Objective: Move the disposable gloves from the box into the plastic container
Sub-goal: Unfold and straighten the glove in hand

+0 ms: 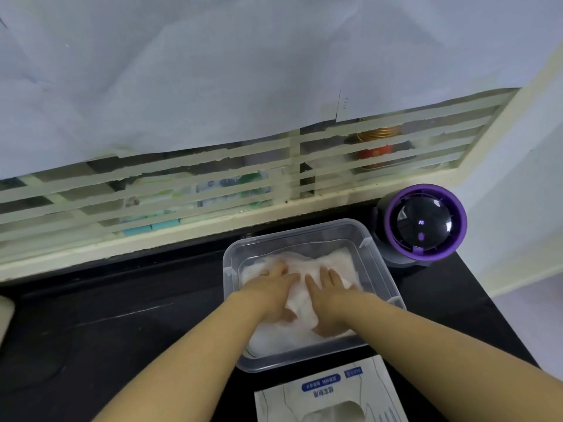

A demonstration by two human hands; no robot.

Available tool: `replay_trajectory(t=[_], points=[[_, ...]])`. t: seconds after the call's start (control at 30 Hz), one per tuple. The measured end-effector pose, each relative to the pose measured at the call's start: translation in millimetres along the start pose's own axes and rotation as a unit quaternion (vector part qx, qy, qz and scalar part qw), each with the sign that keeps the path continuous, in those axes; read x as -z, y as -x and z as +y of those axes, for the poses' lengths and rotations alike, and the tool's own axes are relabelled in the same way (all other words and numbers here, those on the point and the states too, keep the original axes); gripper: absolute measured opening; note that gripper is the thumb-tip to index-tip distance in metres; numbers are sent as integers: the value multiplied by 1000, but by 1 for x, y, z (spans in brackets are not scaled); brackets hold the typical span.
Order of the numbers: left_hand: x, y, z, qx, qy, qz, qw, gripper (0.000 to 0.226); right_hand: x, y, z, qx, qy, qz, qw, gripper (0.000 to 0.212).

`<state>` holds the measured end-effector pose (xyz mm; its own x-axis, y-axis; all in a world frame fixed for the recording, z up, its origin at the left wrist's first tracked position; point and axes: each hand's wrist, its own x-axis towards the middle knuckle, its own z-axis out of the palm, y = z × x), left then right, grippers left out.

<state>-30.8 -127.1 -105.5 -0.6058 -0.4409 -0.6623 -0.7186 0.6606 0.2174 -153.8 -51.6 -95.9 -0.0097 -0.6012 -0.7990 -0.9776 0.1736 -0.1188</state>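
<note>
Flat and straight-fingered, the left hand [271,295] and right hand [332,300] press the crumpled whitish film gloves [300,309] into the clear rectangular plastic container [304,232]; they look light, slippery and springy, best gathered in bunches.

Soft even light, faint shadows; slight overall blur, wide-angle bending at edges, colours washed.

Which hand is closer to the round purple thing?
The right hand. It presses the gloves on the container side nearer the round purple thing; the left hand presses beside it, farther away.
</note>
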Motion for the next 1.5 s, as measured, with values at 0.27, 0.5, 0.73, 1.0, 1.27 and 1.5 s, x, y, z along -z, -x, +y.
replay_trajectory(t=[0.27,0.5,0.73,1.0,1.27,1.5], points=[[-5,-5,12,34,-72,-27,996,92,-7,-15,3,-29,10,11,999,98],[22,51,16,3,-116,127,985,52,16,55,19,115,-35,271,955,49],[0,124,16,-235,-123,389,882,29,-48,117,23,385,139,310,858,12],[-89,137,21,-275,-197,235,911,32,-111,61,20,364,259,249,859,41],[-117,134,32,-84,-131,80,985,104,-117,55,2,315,256,296,865,13],[-117,133,38,-63,-128,66,988,105,-114,78,21,366,200,359,835,22]])
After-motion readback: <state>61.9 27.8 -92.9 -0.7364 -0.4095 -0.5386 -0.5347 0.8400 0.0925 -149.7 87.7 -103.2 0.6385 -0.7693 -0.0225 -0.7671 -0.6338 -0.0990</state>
